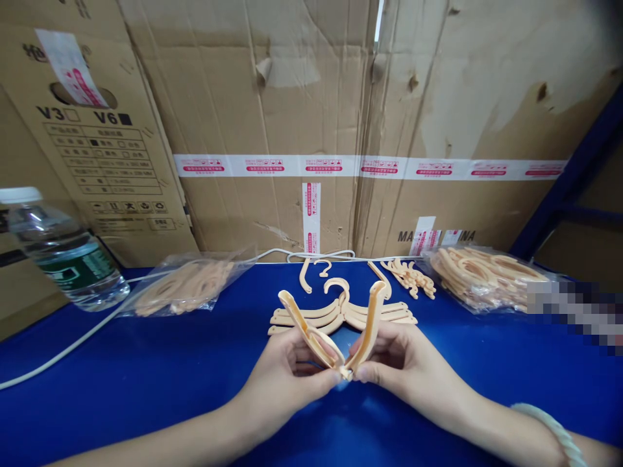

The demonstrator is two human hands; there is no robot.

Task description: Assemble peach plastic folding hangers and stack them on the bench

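Both hands are holding one small peach hanger (pixel 371 321) low over the blue table (pixel 146 370), right in the middle of the view. The hanger is making a V. One arm is pointing up to 11 o'clock, the other to 1 o'clock, and the two arms are meeting at the bottom. The left hand (pixel 292 373) is pinching the left arm near that bottom tip, with the thumb on top and the fingers curled under. The right hand (pixel 403 363) is pinching the right arm the same way. The fingertips of both hands are almost touching at the tip.

The hanger is looking thin, hard, smooth and very light, like plastic. I am guessing it could snap where the two arms are meeting, so that spot is asking for a soft touch. The flat sides of the arms, close to the tip, are looking like the best place to grab. The skinny edges could be slippery.

At 12 o'clock from the hands, a pile (pixel 341 314) of the same hangers is lying flat, just behind the V. This pile is the closest thing the arms could bump. Past it, loose hooks (pixel 311 271) are lying near a white cable (pixel 73 340). At 1 o'clock, a small heap (pixel 411 277) of hooks is sitting. At 2 o'clock, a full bag (pixel 487 275) is lying. At 10 o'clock, a second bag (pixel 189 285) is lying, and beyond it a water bottle (pixel 63 253) is tipping on its side. Big boxes (pixel 272 97) are standing like a wall at the back.
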